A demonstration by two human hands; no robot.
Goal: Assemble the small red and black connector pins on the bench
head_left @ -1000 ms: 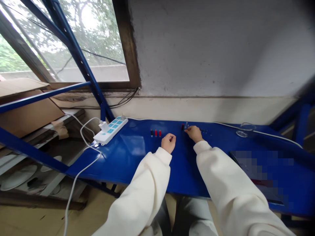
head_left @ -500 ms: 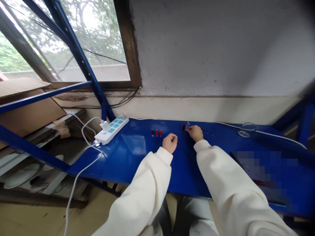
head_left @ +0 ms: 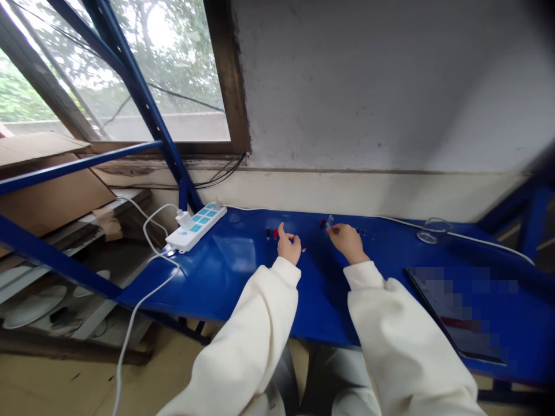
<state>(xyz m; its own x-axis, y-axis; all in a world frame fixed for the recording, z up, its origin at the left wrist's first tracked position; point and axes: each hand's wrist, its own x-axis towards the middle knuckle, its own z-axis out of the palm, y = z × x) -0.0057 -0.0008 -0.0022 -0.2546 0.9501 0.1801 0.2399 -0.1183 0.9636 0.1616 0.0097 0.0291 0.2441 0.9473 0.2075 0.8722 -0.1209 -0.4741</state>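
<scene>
On the far part of the glossy blue table (head_left: 321, 306), the left hand (head_left: 289, 248), index straight and thumb parted, is right beside a slim black cylinder (head_left: 268, 233) and red cylinder (head_left: 275, 233), while the right hand (head_left: 349, 242) brings narrowed fingertips to a clear piece (head_left: 330, 221), grip unclear.

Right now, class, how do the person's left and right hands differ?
The left hand extends its index finger; the right hand has its fingertips together. The left hand is beside a red cylinder; the right hand is by a small clear piece. Both are bare, emerging from cream sleeves.
</scene>
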